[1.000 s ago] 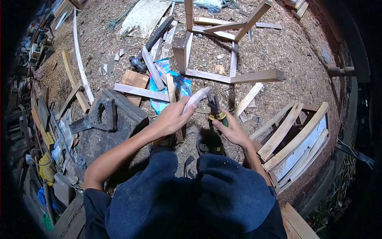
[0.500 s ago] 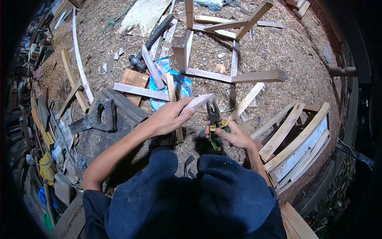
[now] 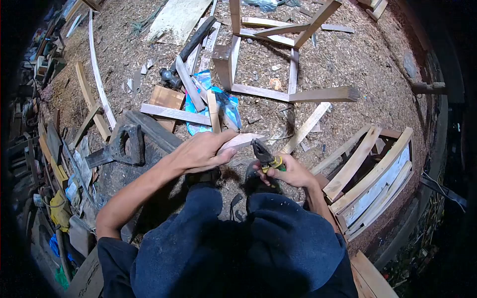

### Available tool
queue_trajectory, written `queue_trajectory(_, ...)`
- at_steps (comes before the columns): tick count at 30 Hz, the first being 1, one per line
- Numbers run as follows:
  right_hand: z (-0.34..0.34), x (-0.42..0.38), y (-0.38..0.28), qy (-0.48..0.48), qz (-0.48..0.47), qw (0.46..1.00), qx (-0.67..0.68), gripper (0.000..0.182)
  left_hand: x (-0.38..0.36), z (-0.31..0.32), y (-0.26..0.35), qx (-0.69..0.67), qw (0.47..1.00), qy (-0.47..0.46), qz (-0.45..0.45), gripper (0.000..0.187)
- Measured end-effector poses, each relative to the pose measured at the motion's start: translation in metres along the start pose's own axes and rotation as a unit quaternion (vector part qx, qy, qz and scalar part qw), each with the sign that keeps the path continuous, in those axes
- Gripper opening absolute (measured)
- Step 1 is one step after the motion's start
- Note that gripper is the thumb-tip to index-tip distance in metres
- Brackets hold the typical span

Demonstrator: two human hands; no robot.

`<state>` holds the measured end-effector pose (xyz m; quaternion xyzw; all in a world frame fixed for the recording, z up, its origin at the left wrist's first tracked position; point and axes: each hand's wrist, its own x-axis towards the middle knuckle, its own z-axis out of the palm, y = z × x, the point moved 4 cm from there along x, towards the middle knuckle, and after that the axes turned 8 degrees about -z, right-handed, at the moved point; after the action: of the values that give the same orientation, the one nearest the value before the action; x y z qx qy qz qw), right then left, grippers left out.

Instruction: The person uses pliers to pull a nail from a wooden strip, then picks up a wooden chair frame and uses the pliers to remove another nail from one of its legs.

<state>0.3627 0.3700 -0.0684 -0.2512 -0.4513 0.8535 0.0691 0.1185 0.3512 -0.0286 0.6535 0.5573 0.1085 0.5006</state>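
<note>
My left hand [image 3: 206, 150] is closed around a short piece of wood [image 3: 243, 141], whose pale end sticks out to the right past the fingers. In my right hand [image 3: 289, 170] is a pair of pliers [image 3: 263, 152] with dark jaws and yellow-green handles. The jaws point up and to the left, close beside the end of the wood. Both hands are above my knees. Just beyond the left hand, wood strips and a blue plastic wrapper [image 3: 229, 110] lie on the shavings.
A wooden frame with legs [image 3: 261, 93] lies ahead. A slatted wooden piece [image 3: 370, 171] rests at right. On the left, a handsaw [image 3: 126, 146] lies on a dark block, and a hammer [image 3: 196, 40] is farther off. Wood shavings [image 3: 367, 64] cover the ground.
The pliers have dropped slightly and tipped left, with their handles now more hidden by my right hand. My left hand has turned and shifted left and down with the wood.
</note>
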Motion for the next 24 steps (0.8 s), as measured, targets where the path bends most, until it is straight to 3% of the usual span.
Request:
queue_trajectory(7, 0.006, -0.001, -0.001, -0.005, -0.008, 0.997, 0.080, 0.049, -0.001, 0.003, -0.004, -0.029, 0.999, -0.015, -0.010, 0.037)
queue_trajectory(9, 0.011, -0.001, -0.004, -0.049, -0.004, 0.987, 0.156, 0.049, -0.001, 0.002, -0.004, -0.037, 0.999, -0.020, -0.002, 0.036)
queue_trajectory(13, 0.008, 0.001, -0.005, -0.080, 0.010, 0.982, 0.173, 0.053, 0.002, 0.001, -0.004, -0.037, 0.999, -0.017, -0.008, 0.036)
queue_trajectory(15, 0.010, 0.005, -0.016, -0.039, -0.050, 0.997, 0.032, 0.053, 0.003, -0.001, -0.001, -0.031, 0.999, 0.009, -0.038, 0.037)
queue_trajectory(19, 0.015, 0.006, -0.021, 0.004, -0.097, 0.995, 0.020, 0.056, 0.008, 0.001, -0.001, 0.002, 0.998, 0.047, -0.041, 0.037)
queue_trajectory(24, -0.003, 0.005, -0.012, 0.124, -0.173, 0.977, -0.015, 0.043, 0.008, -0.004, 0.002, 0.030, 0.989, 0.139, -0.029, 0.039)
